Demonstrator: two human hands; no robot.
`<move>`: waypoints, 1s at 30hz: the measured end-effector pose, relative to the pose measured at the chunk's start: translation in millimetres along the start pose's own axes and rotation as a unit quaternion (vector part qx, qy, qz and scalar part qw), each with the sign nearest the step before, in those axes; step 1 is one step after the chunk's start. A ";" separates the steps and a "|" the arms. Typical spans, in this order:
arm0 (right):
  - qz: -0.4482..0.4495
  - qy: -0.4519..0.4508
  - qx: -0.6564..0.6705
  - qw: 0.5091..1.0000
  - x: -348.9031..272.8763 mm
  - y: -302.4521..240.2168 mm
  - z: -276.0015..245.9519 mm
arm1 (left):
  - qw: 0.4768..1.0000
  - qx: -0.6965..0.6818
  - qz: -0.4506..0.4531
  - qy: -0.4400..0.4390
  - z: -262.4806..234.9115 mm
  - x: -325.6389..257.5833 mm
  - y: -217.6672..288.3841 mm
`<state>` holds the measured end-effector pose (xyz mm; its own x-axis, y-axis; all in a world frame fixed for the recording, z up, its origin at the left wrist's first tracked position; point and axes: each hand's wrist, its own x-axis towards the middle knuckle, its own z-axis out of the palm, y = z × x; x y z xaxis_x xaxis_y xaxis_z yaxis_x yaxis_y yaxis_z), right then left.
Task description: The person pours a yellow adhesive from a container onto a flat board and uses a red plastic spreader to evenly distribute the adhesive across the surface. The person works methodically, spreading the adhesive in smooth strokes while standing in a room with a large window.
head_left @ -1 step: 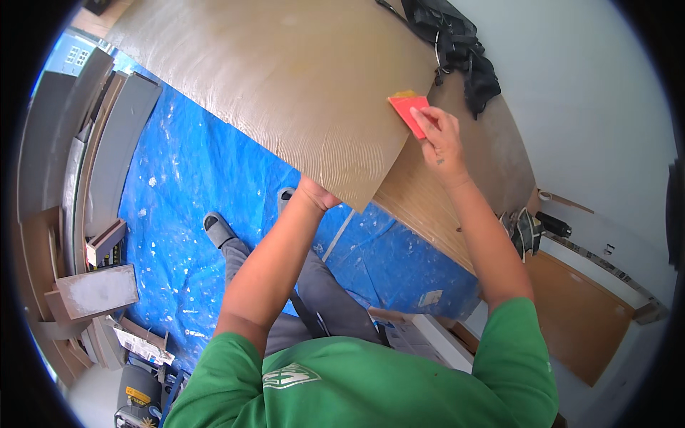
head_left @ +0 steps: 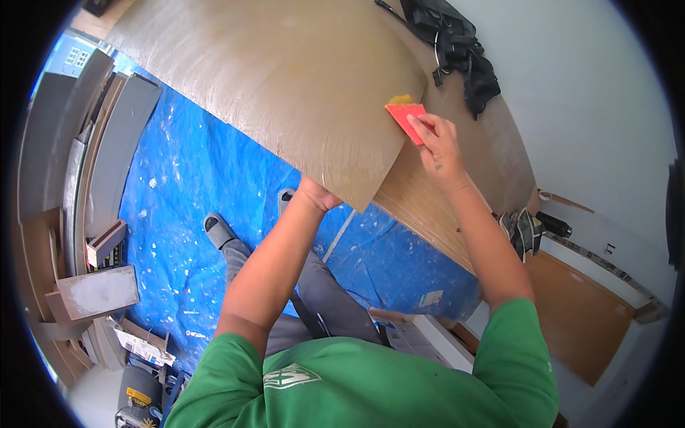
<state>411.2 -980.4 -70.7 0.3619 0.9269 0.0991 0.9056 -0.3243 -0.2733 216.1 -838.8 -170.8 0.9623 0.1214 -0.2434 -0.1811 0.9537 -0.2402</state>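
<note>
A red notched spreader [head_left: 407, 122] is pinched between the thumb and fingers of my right hand [head_left: 439, 146]. Yellowish paste [head_left: 400, 100] clings to its far edge, which meets the brown sheet [head_left: 300, 85] near its right edge. Fine combed ridges of a glossy coating cover the sheet's near corner. My left hand [head_left: 321, 194] holds that corner from beneath, at the near left edge; its fingers are mostly hidden under the sheet. A wood-grained board [head_left: 421, 203] lies below the sheet's right side.
Blue plastic sheeting [head_left: 185, 157] with white specks covers the floor around my feet. Stacked boards and panels [head_left: 118, 143] line the left. A black bag [head_left: 457, 43] lies at the far right by the white wall [head_left: 571, 93]. A dark machine [head_left: 139, 392] stands at lower left.
My right hand and the spreader have shifted slightly nearer and tilted, showing more of the yellowish paste. My left hand stays in place at the sheet's edge.
</note>
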 end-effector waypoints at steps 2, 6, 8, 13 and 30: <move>0.005 -0.033 0.030 0.999 -15.4 -12.9 0.0 | 0.999 0.025 0.014 0.026 -3.6 -1.8 0.8; -0.026 -0.123 0.043 0.991 -28.6 -39.7 -23.0 | 0.989 0.112 0.040 0.083 -20.3 4.8 5.5; -0.002 -0.130 0.087 0.988 -28.0 -44.6 -41.6 | 0.987 0.110 0.047 0.105 -17.0 2.4 4.9; 0.235 -0.029 0.282 0.930 6.2 -21.8 -57.7 | 0.991 0.112 0.030 0.063 -14.2 -0.6 13.8; 0.222 -0.071 0.183 0.955 81.7 26.3 31.4 | 0.881 0.316 0.037 0.350 -64.4 -54.3 38.4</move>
<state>457.6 -907.3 -99.9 0.6359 0.7373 -0.2280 0.5216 -0.6284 -0.5771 143.9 -826.5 -227.3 0.5525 0.2005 -0.8090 0.1243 0.9400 0.3179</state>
